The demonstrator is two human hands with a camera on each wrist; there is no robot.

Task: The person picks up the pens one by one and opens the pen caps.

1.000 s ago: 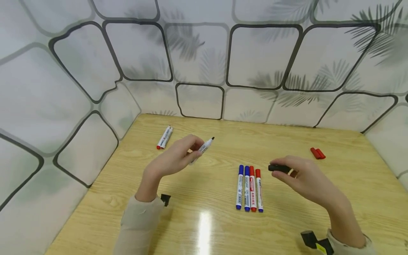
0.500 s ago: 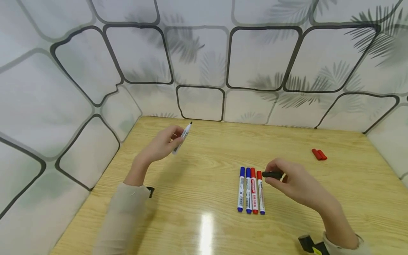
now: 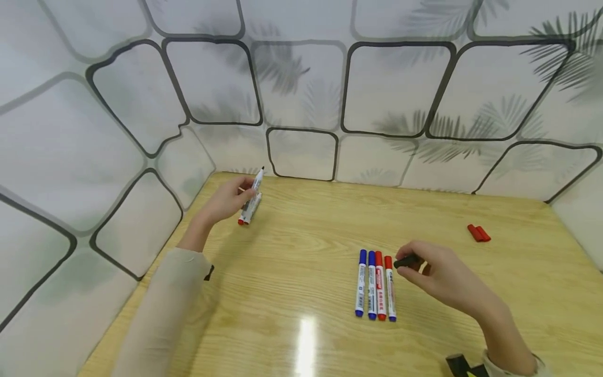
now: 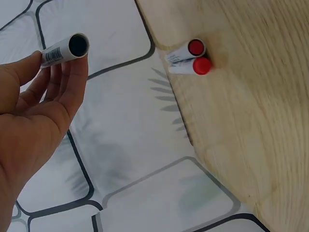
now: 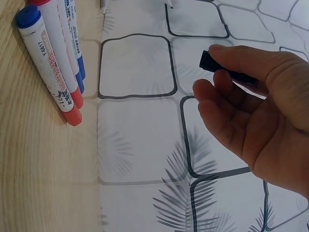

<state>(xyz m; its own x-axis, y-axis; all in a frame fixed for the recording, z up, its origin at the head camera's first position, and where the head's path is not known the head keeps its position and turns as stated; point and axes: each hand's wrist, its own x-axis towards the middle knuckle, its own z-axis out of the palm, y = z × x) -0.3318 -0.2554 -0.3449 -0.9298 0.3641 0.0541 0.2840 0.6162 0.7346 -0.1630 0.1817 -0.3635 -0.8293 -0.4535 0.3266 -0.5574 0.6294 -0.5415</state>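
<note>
- While the left hand (image 3: pixel 231 198) pinches an uncapped marker (image 3: pixel 257 181) far left, keeping its tip (image 3: pixel 263 168) untouched seems wise.
- Well apart, the right hand (image 3: pixel 438 267) lightly pinches a black cap (image 3: pixel 406 261) near right.
- Two markers (image 3: pixel 252 210) lie far left, four markers (image 3: pixel 372 285) near right, red caps (image 3: pixel 475 233) far right.

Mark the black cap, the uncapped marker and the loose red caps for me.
Black cap (image 5: pixel 208 63): right wrist view, on its exposed end.
Uncapped marker (image 4: pixel 63 51): left wrist view, on its white barrel.
Red caps (image 3: pixel 475 233): head view, on the side of the picture-left cap.
</note>
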